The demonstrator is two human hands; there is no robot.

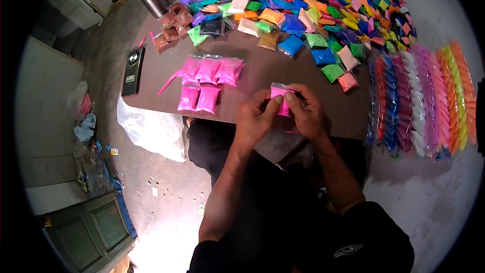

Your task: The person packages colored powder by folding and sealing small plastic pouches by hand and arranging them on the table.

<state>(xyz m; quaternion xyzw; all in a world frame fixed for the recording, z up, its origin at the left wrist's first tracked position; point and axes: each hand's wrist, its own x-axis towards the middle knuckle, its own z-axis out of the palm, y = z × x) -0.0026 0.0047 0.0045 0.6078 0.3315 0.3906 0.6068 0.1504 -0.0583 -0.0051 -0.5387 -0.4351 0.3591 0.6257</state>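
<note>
I see left hand (256,114) and right hand (306,110) both pinching one pink packet (279,92), thumbs on it, at near edge of table (348,114); five more pink packets (208,70) lie left, big heap of coloured packets (293,24) far side, dark phone (133,73) far left, twisted strips (414,98) right

I hold one pink packet (283,107): clear film, bright pink filling. Position: just off the centre of view, toward 2 o'clock. Orientation: clear strip at 12 o'clock. My left hand (256,115) grips the 9 o'clock side; my right hand (308,111), the 3 o'clock side. Thumbs partly cover it; seal condition cannot be confirmed.
</note>
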